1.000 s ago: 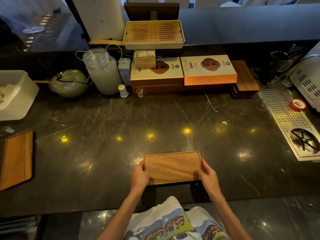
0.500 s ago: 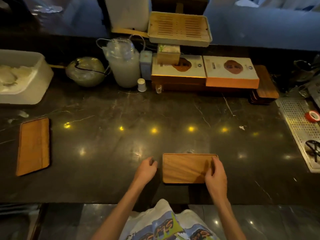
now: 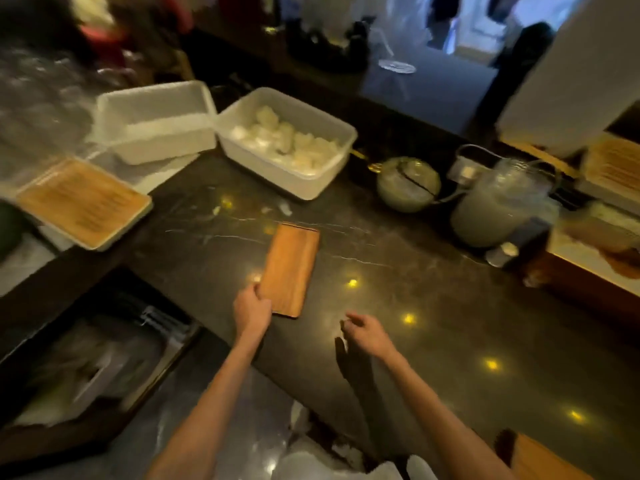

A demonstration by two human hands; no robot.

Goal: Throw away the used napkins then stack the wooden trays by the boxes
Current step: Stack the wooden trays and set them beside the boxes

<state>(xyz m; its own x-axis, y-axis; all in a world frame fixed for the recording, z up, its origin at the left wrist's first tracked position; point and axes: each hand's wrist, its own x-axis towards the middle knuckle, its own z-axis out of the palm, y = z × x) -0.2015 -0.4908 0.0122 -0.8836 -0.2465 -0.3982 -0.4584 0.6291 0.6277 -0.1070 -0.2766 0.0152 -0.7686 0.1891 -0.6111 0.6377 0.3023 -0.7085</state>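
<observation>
The flat rectangular wooden tray point(image 3: 290, 268) lies lengthwise on the dark marble surface point(image 3: 398, 306), its near short end just inside the front edge, within easy reach. The left hand point(image 3: 251, 311) is closed on the tray's near left corner, thumb over the top face and fingers seemingly tucked under the rim; this grip looks suited to tipping the corner up so the tray can be lifted. The tray appears to lie flat on the surface, though blur makes a slight lift hard to rule out. The right hand point(image 3: 367, 332) hovers apart from the tray, to its right, fingers loosely curled and holding nothing, likely ready to take the tray's far side.

A second wooden tray point(image 3: 543, 459) shows only as a corner at the lower right, well apart from the first. Neither tray is yet by the boxes, so the stacking is not done.

Beyond the first tray stands a white plastic tub point(image 3: 287, 174) heaped with crumpled white pieces, possibly napkins or cloths; I cannot tell which. A second white tub point(image 3: 156, 123) sits just beside it to the left. To the left, a slatted bamboo tray in a white frame point(image 3: 83, 202) sits on a lower ledge. To the right stand a round greenish pot point(image 3: 408, 183) and a clear lidded jar point(image 3: 502, 206), and at the far right edge an orange-edged box point(image 3: 595, 251), blurred.
</observation>
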